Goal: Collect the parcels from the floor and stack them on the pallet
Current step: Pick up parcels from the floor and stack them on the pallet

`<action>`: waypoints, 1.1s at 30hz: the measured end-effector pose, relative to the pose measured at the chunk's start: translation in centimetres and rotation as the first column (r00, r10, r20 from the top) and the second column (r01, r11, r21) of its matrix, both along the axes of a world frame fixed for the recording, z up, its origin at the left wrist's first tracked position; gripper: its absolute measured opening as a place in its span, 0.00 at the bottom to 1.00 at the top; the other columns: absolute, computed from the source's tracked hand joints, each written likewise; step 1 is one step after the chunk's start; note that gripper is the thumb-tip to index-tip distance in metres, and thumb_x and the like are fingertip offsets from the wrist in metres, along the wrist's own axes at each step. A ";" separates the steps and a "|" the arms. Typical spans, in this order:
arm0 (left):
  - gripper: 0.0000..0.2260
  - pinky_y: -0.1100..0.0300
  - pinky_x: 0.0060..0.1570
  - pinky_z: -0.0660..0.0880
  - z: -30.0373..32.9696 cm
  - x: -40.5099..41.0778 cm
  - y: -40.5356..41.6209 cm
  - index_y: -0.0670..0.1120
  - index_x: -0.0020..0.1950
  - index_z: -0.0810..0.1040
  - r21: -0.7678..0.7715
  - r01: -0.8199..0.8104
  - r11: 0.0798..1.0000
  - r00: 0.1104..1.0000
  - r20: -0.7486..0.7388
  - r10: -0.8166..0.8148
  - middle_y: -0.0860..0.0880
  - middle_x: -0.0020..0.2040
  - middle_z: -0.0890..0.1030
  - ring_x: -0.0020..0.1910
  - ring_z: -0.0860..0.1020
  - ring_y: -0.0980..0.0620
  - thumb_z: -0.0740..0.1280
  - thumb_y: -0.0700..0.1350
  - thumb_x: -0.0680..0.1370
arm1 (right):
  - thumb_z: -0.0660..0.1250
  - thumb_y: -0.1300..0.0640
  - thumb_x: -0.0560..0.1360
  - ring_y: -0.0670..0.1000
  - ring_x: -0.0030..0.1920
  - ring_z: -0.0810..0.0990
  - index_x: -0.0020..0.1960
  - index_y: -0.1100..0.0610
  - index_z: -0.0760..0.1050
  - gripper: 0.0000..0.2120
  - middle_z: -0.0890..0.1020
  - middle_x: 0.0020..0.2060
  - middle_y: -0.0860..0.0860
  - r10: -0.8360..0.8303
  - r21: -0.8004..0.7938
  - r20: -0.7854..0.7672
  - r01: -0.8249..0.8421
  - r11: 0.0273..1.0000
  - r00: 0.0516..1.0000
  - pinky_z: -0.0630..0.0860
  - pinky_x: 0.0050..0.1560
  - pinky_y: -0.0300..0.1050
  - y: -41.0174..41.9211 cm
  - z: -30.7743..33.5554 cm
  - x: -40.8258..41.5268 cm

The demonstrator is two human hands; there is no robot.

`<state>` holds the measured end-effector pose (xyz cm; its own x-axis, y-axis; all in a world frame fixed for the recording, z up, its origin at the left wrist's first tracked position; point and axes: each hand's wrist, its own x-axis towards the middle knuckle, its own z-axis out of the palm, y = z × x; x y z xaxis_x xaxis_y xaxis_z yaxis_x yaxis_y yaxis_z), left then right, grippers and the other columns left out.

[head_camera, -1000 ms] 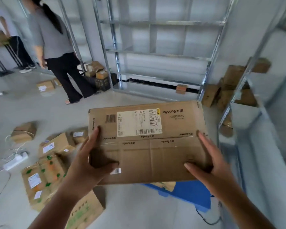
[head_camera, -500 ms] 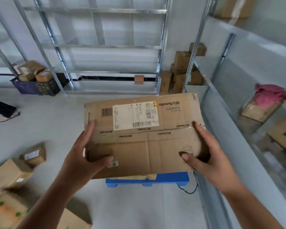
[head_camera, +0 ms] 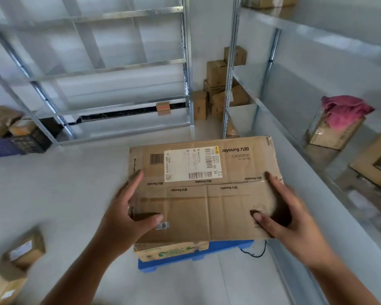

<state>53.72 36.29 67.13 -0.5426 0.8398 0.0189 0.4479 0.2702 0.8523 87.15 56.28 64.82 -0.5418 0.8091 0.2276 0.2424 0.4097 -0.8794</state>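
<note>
I carry a brown Joyoung cardboard parcel (head_camera: 207, 201) with a white shipping label in front of me. My left hand (head_camera: 128, 214) grips its left edge, thumb on top and fingers along the side. My right hand (head_camera: 282, 212) grips the right edge the same way. Below the parcel lies a blue pallet (head_camera: 227, 249), mostly hidden. One flat box with green print (head_camera: 169, 252) rests on the pallet, directly under the held parcel.
Metal shelving (head_camera: 97, 73) lines the back wall and a second rack (head_camera: 295, 95) runs along the right. Boxes (head_camera: 218, 89) pile in the corner. Two parcels (head_camera: 24, 249) lie on the floor at lower left. A dark crate (head_camera: 15, 142) with boxes sits far left.
My view has swung right and forward toward the pallet. The parcel stays in both hands. The person and most floor parcels have left the view; the pallet's box has come into sight.
</note>
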 end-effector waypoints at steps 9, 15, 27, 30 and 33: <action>0.50 0.61 0.53 0.84 -1.9 -2.8 11.9 0.72 0.81 0.57 -0.120 0.220 0.968 0.975 -0.013 -0.223 0.73 0.71 0.69 0.68 0.73 0.64 0.83 0.47 0.70 | 0.75 0.37 0.66 0.34 0.73 0.67 0.77 0.29 0.62 0.43 0.68 0.74 0.33 -0.182 -0.151 0.044 0.186 0.971 0.982 0.69 0.60 0.23 4.9 -4.1 0.6; 0.50 0.53 0.60 0.78 -5.7 -5.1 23.6 0.78 0.78 0.53 -0.227 0.450 0.864 0.886 -0.011 -0.464 0.76 0.71 0.62 0.61 0.70 0.69 0.82 0.54 0.69 | 0.76 0.40 0.69 0.51 0.71 0.75 0.78 0.32 0.62 0.41 0.73 0.72 0.43 -0.401 -0.264 0.111 0.416 0.870 0.909 0.78 0.68 0.61 5.8 -9.1 0.6; 0.41 0.42 0.74 0.69 -25.2 -5.4 45.9 0.79 0.70 0.65 -0.340 0.701 0.627 0.675 0.032 -0.737 0.70 0.73 0.70 0.73 0.72 0.58 0.80 0.65 0.62 | 0.77 0.58 0.75 0.53 0.58 0.80 0.79 0.35 0.62 0.41 0.78 0.66 0.55 -0.717 -0.365 0.314 0.776 0.515 0.623 0.80 0.59 0.55 8.7 -27.4 -4.8; 0.41 0.49 0.71 0.70 -32.0 -4.9 49.1 0.83 0.66 0.61 -0.435 0.698 0.569 0.614 -0.045 -0.788 0.68 0.76 0.68 0.72 0.71 0.59 0.79 0.69 0.59 | 0.77 0.61 0.75 0.58 0.60 0.79 0.78 0.33 0.63 0.42 0.77 0.64 0.58 -0.733 -0.425 0.302 0.774 0.469 0.610 0.79 0.62 0.63 9.9 -35.4 -6.1; 0.43 0.57 0.59 0.69 -38.5 -5.0 51.2 0.78 0.71 0.61 -0.537 0.688 0.488 0.540 -0.071 -0.839 0.68 0.72 0.66 0.67 0.70 0.59 0.82 0.66 0.62 | 0.77 0.64 0.74 0.54 0.61 0.79 0.73 0.25 0.62 0.45 0.75 0.65 0.54 -0.767 -0.489 0.274 0.771 0.409 0.580 0.78 0.65 0.61 10.3 -42.9 -7.7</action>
